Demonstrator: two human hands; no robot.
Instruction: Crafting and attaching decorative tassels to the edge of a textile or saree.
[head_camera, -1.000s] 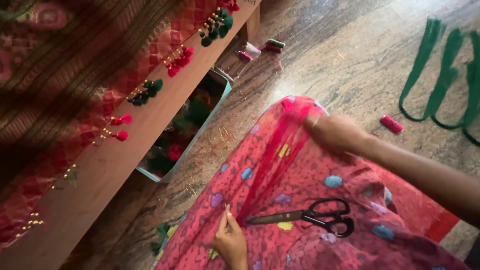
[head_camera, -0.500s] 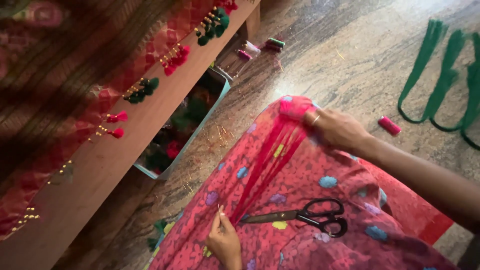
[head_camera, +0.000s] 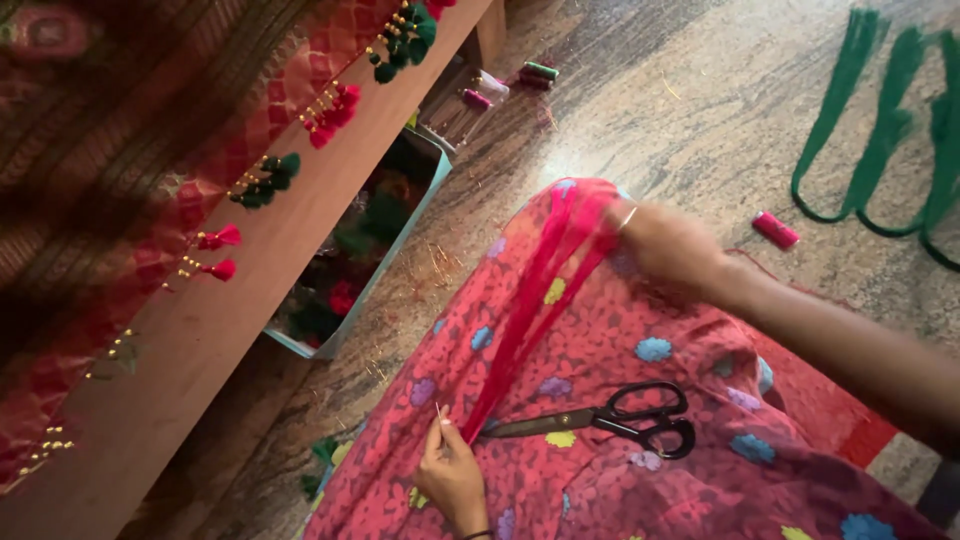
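Observation:
A bundle of red threads runs taut across my knee, over pink cloth with blue and yellow flowers. My left hand pinches the near end of the bundle at the bottom of the view. My right hand, blurred, grips the far end over the knee; a ring shows on one finger. Black-handled scissors lie shut on the cloth between my hands, touching neither.
A wooden bench edge crosses the left, draped with red patterned cloth bearing red and green tassels. A pale blue box of yarn sits beneath it. Thread spools and a red spool lie on the stone floor beside green thread loops.
My right hand has shifted slightly along the knee, still pulling the red threads taut. My left hand keeps its pinch. The scissors have not moved.

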